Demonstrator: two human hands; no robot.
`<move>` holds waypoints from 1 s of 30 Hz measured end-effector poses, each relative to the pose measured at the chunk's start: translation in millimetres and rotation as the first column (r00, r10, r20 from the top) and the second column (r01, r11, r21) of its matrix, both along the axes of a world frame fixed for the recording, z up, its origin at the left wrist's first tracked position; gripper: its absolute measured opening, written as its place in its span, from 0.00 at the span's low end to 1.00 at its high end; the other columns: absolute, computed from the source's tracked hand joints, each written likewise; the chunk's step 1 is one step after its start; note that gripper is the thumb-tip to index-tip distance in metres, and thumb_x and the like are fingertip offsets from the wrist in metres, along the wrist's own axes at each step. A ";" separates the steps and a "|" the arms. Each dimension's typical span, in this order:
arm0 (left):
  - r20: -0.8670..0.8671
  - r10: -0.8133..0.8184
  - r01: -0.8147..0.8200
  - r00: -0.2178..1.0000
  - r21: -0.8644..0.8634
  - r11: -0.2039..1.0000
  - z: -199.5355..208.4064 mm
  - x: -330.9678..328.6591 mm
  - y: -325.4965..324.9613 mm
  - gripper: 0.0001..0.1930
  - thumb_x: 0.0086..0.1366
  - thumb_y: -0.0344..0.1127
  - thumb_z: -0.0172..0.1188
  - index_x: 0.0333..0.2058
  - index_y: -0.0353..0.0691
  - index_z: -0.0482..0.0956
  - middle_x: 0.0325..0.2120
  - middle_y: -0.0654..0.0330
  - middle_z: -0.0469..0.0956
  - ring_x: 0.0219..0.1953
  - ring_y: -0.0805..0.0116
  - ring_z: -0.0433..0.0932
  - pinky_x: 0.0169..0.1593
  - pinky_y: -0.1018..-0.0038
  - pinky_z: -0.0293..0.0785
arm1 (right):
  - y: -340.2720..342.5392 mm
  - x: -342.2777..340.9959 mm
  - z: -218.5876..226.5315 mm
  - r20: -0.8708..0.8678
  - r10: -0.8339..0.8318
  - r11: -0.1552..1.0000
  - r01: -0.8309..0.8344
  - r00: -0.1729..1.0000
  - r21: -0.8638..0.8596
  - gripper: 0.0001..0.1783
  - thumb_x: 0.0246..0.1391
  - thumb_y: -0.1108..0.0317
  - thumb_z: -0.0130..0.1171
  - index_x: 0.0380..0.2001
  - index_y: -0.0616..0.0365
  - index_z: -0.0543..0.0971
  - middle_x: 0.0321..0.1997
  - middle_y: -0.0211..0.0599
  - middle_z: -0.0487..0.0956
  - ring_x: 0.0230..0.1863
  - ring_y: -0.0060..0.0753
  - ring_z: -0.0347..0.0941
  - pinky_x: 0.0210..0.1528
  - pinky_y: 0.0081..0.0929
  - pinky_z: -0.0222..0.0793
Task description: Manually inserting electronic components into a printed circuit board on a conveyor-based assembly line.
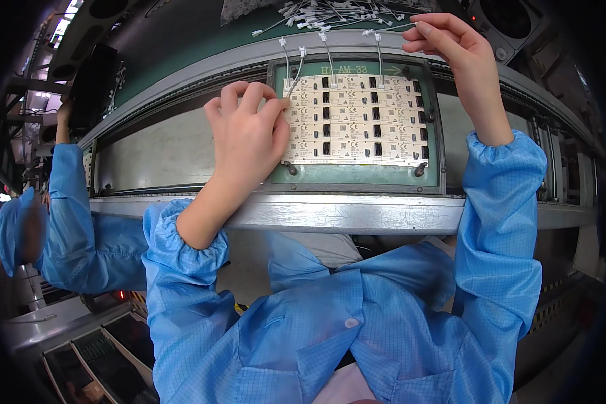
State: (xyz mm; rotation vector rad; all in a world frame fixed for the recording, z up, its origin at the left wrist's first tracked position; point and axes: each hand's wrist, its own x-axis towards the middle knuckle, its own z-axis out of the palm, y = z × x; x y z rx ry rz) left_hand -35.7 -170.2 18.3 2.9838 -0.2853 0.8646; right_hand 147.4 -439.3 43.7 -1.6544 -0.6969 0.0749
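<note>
A white circuit-board panel (pixel 353 124) with rows of labelled sections and black components lies in a green fixture (pixel 343 176). My left hand (pixel 248 131) is at the panel's left edge, fingers curled together around the lower end of a short white connector cable (pixel 297 75); the fingertips partly hide that end. Other cables (pixel 326 57) stand up from the panel's far edge, their white plugs beyond the fixture. Above the fixture's far right corner, my right hand (pixel 454 50) pinches the end of another thin white cable (pixel 402 26).
A loose pile of white cables (pixel 337 12) lies on the green surface beyond the rail. Metal conveyor rails (pixel 343 214) run along the near and far sides of the fixture. To the left, a co-worker in blue (pixel 74 202) reaches over the same line.
</note>
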 end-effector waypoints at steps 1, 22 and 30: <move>0.002 0.002 -0.002 1.000 0.000 1.000 -0.2 -0.6 -0.9 0.09 0.49 0.31 0.63 0.33 0.45 0.82 0.38 0.66 0.74 0.49 0.60 0.69 0.50 0.58 0.58 | -0.4 0.4 -0.6 0.016 -0.003 1.000 0.003 1.000 -0.013 0.15 0.65 0.62 0.54 0.48 0.60 0.79 0.41 0.37 0.84 0.43 0.26 0.81 0.54 0.23 0.72; -0.082 0.036 -0.024 0.996 0.138 0.990 10.0 -12.8 -8.3 0.14 0.54 0.31 0.63 0.42 0.47 0.84 0.46 0.67 0.76 0.54 0.59 0.68 0.55 0.60 0.59 | 3.5 -3.7 -0.7 -0.014 -0.016 1.000 0.016 1.000 -0.007 0.14 0.64 0.64 0.55 0.47 0.62 0.79 0.41 0.39 0.84 0.43 0.27 0.82 0.51 0.22 0.73; -0.133 -0.058 0.065 0.989 0.046 0.997 11.0 8.8 -5.0 0.05 0.52 0.32 0.62 0.27 0.41 0.84 0.39 0.65 0.77 0.50 0.60 0.70 0.51 0.57 0.60 | 15.0 -21.0 -3.1 -0.051 0.020 0.995 -0.015 0.999 0.099 0.13 0.64 0.67 0.55 0.47 0.65 0.77 0.44 0.42 0.83 0.47 0.31 0.81 0.53 0.23 0.73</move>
